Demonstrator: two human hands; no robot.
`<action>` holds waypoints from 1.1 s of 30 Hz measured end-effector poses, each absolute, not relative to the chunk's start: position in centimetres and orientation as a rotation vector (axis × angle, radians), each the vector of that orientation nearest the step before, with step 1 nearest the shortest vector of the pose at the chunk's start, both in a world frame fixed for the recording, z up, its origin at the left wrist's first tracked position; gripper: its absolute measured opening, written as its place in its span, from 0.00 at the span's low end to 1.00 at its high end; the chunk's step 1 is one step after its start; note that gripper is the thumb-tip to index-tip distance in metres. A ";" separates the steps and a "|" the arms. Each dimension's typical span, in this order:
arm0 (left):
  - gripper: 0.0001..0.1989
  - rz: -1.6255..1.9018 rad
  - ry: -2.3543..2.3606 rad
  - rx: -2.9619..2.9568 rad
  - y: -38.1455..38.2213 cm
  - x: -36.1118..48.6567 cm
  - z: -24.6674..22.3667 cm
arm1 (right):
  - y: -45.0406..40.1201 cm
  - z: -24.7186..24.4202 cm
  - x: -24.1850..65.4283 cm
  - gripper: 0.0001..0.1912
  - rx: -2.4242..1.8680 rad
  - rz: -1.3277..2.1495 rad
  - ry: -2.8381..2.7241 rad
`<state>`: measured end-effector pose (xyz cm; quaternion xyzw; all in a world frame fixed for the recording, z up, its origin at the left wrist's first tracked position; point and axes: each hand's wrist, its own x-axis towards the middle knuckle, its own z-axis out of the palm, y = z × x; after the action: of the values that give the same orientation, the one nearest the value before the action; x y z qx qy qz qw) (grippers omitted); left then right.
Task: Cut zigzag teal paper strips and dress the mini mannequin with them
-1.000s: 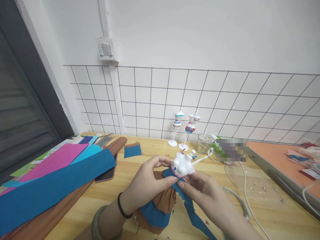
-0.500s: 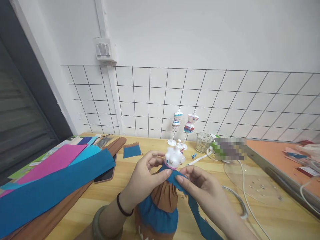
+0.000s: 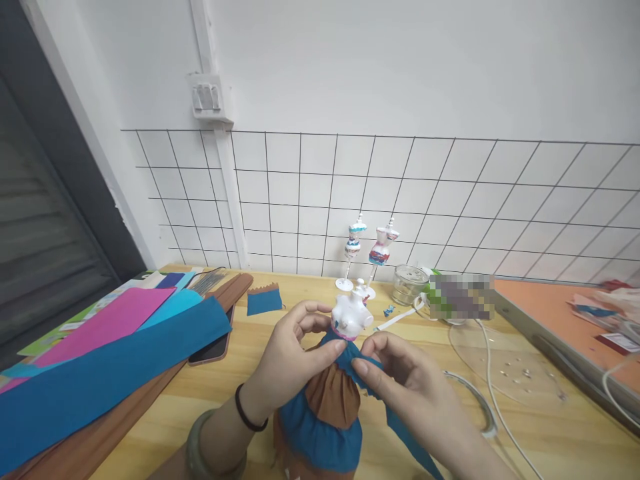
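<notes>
A small white dress form (image 3: 351,316) stands upright in front of me, wearing a tiered skirt (image 3: 323,437) of gathered brown and blue layers. Around its waist lies a blue crepe strip (image 3: 413,437), whose loose end hangs down to the right. My left hand (image 3: 293,353) is closed at the waist, thumb pressing the strip against the form, its other fingers behind the form. Pinched between thumb and fingers of my right hand (image 3: 407,377) is the same strip, just right of the waist, bunched into folds.
Blue, pink and brown sheets (image 3: 150,360) are piled at the left, partly over a phone (image 3: 213,347). Two small mannequins (image 3: 380,248) and a glass jar (image 3: 409,285) stand at the back. A white cable (image 3: 493,380) and a clear round sheet (image 3: 515,370) lie at the right.
The dress form and skirt have shifted slightly right. My right hand has drawn the strip into tighter folds at the waist, and its hanging end has swung a little. The left hand keeps its hold.
</notes>
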<state>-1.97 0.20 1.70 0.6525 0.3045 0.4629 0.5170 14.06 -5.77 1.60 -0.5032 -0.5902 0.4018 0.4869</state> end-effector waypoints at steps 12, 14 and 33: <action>0.16 1.094 0.718 1.549 0.2 -1.9 1.6 | -5.6 1.7 14.3 0.08 -1.220 0.870 -1.503; 0.16 1.086 0.716 1.529 0.2 -1.9 1.6 | -5.6 1.8 14.3 0.08 -1.200 0.850 -1.526; 0.19 1.010 0.656 1.581 0.3 -2.2 1.7 | -5.0 1.5 14.0 0.11 -1.268 0.878 -1.466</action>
<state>-2.20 0.27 1.67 0.6667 0.2768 0.4258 0.5455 13.95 -5.03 1.45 -0.5208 -0.6024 0.3606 0.4856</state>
